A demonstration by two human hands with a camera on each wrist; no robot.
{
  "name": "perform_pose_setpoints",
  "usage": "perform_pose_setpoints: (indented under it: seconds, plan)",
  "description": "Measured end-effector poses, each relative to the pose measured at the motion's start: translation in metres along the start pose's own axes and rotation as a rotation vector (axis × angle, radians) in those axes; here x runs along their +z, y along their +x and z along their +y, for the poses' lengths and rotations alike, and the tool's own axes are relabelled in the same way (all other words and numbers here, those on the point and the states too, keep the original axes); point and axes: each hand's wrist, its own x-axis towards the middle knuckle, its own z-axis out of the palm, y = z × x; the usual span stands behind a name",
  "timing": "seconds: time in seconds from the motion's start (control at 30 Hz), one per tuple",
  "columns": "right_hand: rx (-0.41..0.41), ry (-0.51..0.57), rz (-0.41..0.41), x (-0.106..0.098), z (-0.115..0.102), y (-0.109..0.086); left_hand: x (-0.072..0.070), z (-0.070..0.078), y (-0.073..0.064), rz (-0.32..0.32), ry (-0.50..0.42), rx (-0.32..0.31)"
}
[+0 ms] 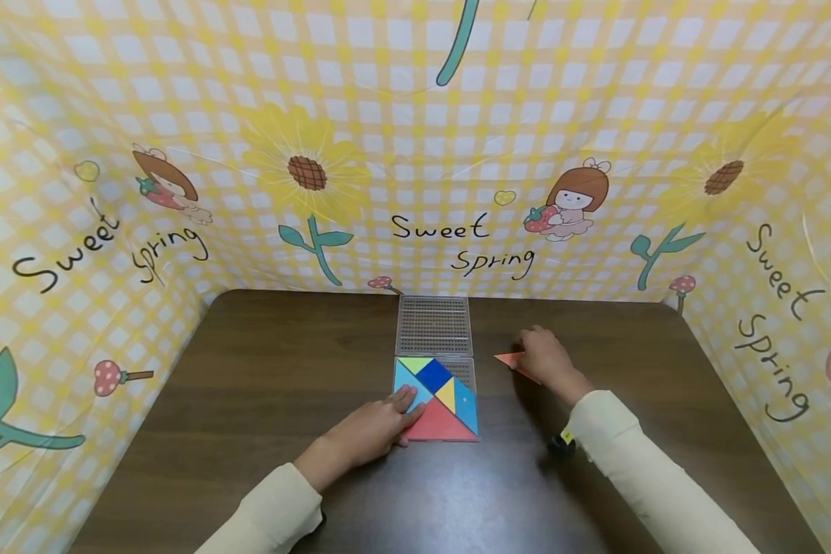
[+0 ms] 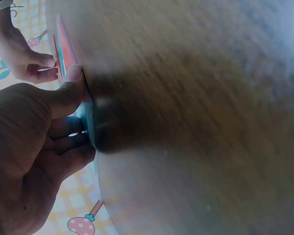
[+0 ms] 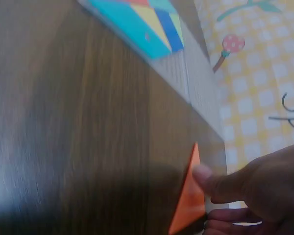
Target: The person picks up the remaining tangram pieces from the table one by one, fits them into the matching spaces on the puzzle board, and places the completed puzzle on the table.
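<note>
An open tangram case lies on the table, its gridded base (image 1: 464, 372) nearest me. In the base are a red triangle (image 1: 443, 425), a light blue triangle (image 1: 405, 377), a dark blue square (image 1: 434, 375), a small yellow triangle (image 1: 446, 395), a blue parallelogram (image 1: 465, 405) and a lime triangle (image 1: 414, 363). My left hand (image 1: 370, 431) grips the base's near left corner, thumb at the front edge, fingers curled along the left side. To the right of the case, my right hand (image 1: 544, 358) pinches an orange triangle (image 3: 190, 204) low over the table, partly covering it.
The case's gridded lid (image 1: 434, 327) lies flat behind the base, close to the back cloth. A yellow checked cloth (image 1: 429, 154) with flower prints walls the back and both sides of the brown table (image 1: 284, 369). A dark wrist device (image 1: 562, 442) sits under the right sleeve.
</note>
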Motion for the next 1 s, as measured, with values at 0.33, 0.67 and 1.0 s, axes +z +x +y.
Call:
perform_pose_setpoints:
  seconds: [0.33,0.67,1.0]
  plan:
    - [-0.05,-0.074,-0.022,-0.003,0.006,-0.001,0.001,-0.002,0.001,-0.001,-0.009,-0.016]
    - [-0.023,-0.03,0.003,-0.003,0.014,0.001,0.003,-0.001,0.0,-0.013,-0.027,-0.036]
    - [0.002,0.151,-0.015,-0.01,0.028,0.006,0.004,0.0,-0.002,-0.005,0.005,-0.025]
